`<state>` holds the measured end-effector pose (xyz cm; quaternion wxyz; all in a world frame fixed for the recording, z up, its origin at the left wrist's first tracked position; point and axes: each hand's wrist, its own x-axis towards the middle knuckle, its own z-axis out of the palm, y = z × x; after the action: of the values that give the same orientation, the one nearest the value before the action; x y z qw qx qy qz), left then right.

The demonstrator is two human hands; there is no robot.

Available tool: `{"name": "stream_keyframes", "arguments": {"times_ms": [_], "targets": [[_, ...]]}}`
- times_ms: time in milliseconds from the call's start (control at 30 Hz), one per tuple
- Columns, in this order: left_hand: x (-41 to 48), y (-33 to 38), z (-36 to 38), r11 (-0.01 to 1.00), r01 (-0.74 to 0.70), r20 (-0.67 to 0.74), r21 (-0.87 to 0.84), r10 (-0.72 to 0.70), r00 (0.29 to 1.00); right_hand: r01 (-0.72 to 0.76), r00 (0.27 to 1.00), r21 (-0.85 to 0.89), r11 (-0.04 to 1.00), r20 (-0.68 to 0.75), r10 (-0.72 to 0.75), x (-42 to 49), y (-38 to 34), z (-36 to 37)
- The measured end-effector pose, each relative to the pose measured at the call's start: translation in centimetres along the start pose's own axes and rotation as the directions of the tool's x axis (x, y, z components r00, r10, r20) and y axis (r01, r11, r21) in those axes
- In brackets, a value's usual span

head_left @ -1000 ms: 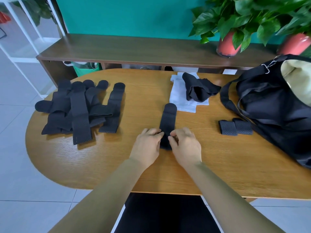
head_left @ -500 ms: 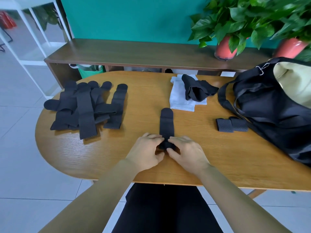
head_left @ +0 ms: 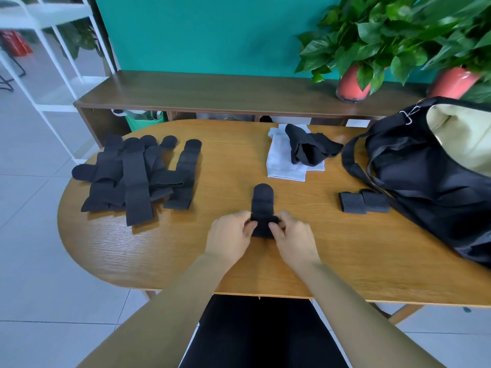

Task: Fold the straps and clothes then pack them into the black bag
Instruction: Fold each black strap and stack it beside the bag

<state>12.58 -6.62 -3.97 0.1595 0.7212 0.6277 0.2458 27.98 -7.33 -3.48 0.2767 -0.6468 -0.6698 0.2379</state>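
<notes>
- My left hand (head_left: pixel 231 235) and right hand (head_left: pixel 292 235) each pinch the near end of one strap (head_left: pixel 263 200) between thumb and fingertips, probably to hold the fold square.
- The strap's rounded far end lies flat on the table (head_left: pixel 186 248), pointing away from me.
- The unfolded pile (head_left: pixel 132 176) sits at left. Two folded straps (head_left: pixel 364 203) lie just beside the black bag (head_left: pixel 425 176), apparently staged for packing.
- The clothes (head_left: pixel 281 160) wait at the far edge.
</notes>
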Motion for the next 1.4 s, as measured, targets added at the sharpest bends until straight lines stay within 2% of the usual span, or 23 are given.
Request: {"name": "stream_keyframes", "arguments": {"times_ms": [233, 400, 567, 667, 867, 1033, 1167, 1300, 1400], "targets": [[1.4, 0.2, 0.6, 0.991, 0.120, 0.066, -0.055, -0.116, 0.991, -0.121, 0.993, 0.021, 0.992, 0.009, 0.120, 1.7, -0.1, 0.5], [1.4, -0.1, 1.1, 0.994, 0.094, 0.043, 0.052, -0.096, 0.994, -0.120, 0.993, -0.050, 0.991, 0.011, 0.121, 2.0, 0.3, 1.0], [1.3, 0.1, 0.8, 0.997, 0.070, 0.039, 0.017, -0.070, 0.997, -0.159, 0.987, 0.036, 0.987, 0.008, 0.159, 1.8, 0.0, 0.8], [1.1, 0.1, 0.6, 0.999, 0.042, 0.005, 0.008, -0.042, 0.999, -0.093, 0.995, -0.052, 0.994, -0.033, 0.091, 1.6, -0.2, 0.9], [1.0, -0.9, 1.0, 0.984, -0.165, 0.050, 0.069, 0.161, 0.986, 0.045, 0.999, -0.178, 0.983, -0.007, -0.047, 1.4, 0.4, 1.3], [0.8, -1.1, 0.6, 0.978, -0.193, 0.196, 0.083, 0.174, 0.965, 0.114, 0.993, -0.277, 0.954, 0.042, -0.107, 1.3, 0.5, 1.1], [0.4, -1.3, -0.4, 0.976, -0.200, 0.340, 0.089, 0.159, 0.927, 0.117, 0.989, -0.207, 0.971, 0.117, -0.094, 0.6, 0.3, 0.2], [-0.4, -1.6, -0.6, 0.970, -0.227, 0.307, 0.089, 0.190, 0.933, 0.140, 0.965, -0.229, 0.963, 0.251, -0.080, -0.5, 0.1, -0.8], [-1.1, -1.6, -0.5, 0.977, -0.208, 0.293, 0.054, 0.184, 0.938, 0.176, 0.958, -0.286, 0.942, 0.270, -0.097, -1.3, 0.0, -0.9]]}}
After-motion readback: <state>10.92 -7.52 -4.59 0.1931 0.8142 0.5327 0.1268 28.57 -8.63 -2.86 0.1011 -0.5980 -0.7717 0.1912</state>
